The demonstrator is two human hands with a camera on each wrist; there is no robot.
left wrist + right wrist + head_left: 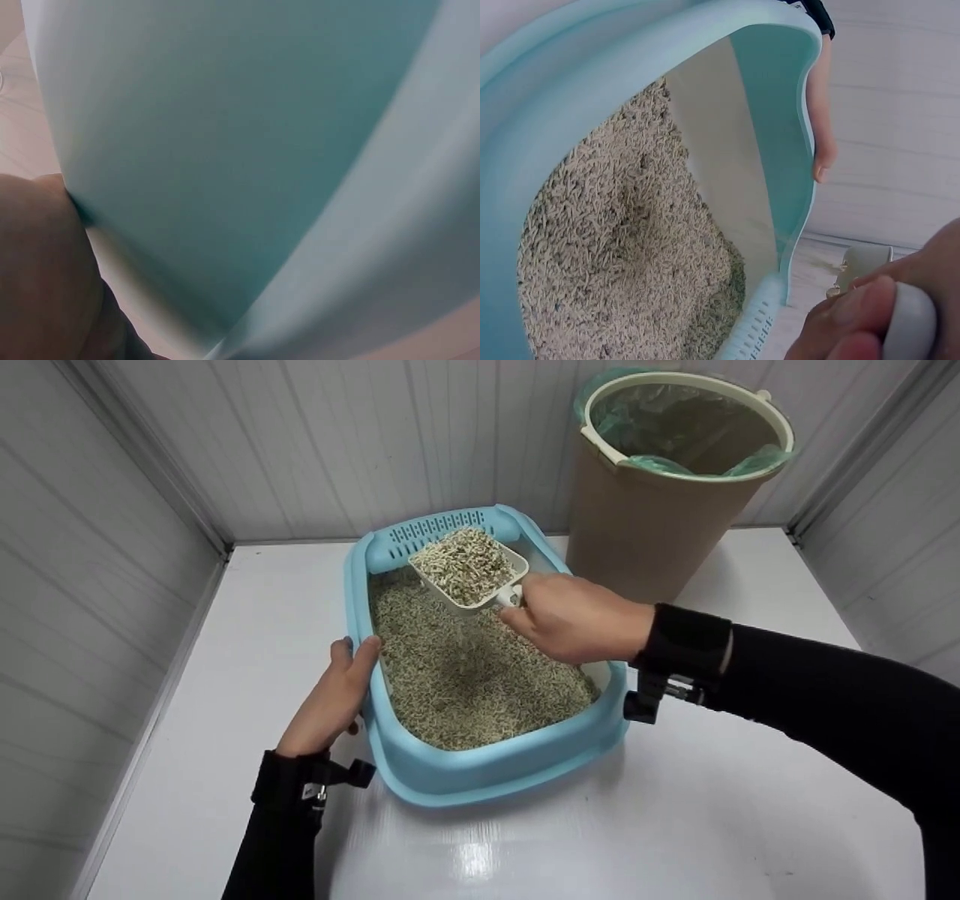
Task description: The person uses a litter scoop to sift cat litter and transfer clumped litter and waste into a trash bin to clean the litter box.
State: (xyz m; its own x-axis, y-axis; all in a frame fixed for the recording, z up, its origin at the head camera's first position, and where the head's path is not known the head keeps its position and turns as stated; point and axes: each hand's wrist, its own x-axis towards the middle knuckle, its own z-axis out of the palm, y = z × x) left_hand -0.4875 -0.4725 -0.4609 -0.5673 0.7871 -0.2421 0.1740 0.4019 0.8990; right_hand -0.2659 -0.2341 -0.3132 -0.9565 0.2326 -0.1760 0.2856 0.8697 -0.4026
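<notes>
A light blue litter box holds a bed of pellet litter. Its left rim is gripped by my left hand, thumb over the edge and fingers on the outer side. In the left wrist view the box wall fills most of the picture. My right hand holds a white litter scoop by its handle, raised over the back part of the box. Pellets are heaped in the scoop, and fine bits fall beneath it. The right wrist view shows the handle's rounded end.
Behind the box on the right stands a tall brown bin lined with a green bag. Pale panel walls enclose the white table at the back and both sides.
</notes>
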